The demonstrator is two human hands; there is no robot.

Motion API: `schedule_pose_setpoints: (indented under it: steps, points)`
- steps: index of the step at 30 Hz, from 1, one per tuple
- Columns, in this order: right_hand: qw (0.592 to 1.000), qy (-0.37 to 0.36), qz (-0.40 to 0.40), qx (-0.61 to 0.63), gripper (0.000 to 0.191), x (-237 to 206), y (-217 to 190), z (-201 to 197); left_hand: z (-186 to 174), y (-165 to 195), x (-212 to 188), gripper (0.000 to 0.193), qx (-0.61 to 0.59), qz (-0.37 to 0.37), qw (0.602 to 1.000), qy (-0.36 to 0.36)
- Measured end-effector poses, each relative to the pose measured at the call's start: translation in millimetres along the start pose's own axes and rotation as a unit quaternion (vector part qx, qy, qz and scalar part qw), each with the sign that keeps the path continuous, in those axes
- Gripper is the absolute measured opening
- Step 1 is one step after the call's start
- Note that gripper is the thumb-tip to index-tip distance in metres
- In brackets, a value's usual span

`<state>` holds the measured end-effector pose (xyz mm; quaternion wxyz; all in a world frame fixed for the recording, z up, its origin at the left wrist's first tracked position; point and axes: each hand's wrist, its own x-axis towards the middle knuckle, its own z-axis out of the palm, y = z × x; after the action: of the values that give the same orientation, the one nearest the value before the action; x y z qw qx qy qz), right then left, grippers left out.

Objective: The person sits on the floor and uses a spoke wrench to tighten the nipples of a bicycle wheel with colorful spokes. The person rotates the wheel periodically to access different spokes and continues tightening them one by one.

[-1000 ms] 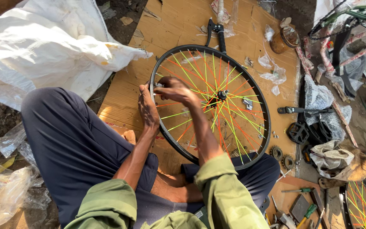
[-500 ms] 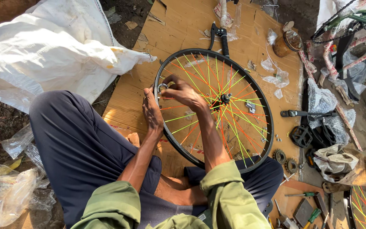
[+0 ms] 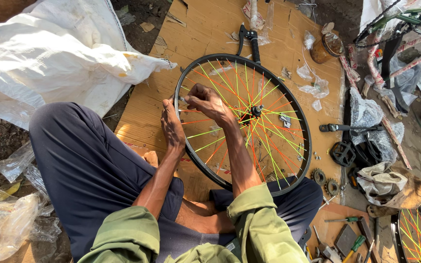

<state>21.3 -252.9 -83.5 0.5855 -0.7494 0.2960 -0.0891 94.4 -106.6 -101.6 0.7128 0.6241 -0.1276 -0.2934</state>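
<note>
Cardboard sheet (image 3: 205,34) on ground: bicycle wheel (image 3: 288,104), pedals (image 3: 342,153), sprockets (image 3: 325,181).

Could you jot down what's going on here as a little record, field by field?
Setting: person seated on flattened cardboard outdoors
Main thing: bicycle wheel, black rim, orange and yellow-green spokes
Left hand: grips the rim's outer edge
Right hand: fingers pinch something small at the rim, too small to tell
Left of person: white sack
Right of wheel: black pedals, two sprockets, screwdrivers
</note>
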Motion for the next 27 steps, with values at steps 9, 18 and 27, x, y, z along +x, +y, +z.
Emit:
schedule_pose_setpoints:
  steps: [9,18,27]
  points:
    - [0.961,-0.024,0.104,-0.257,0.032,9.2,-17.2,21.5,1.1,-8.5,2.6,0.069,0.021,0.008,1.0,0.011]
    - [0.996,0.009,0.038,-0.077,0.039,6.9,-14.5,16.3,-4.9,-17.7,9.8,0.071,0.009,0.012,1.0,0.008]
    - [0.999,-0.031,0.006,-0.04,0.04,2.4,-0.5,7.5,-0.5,-24.6,7.7,0.069,0.004,0.014,1.0,0.016]
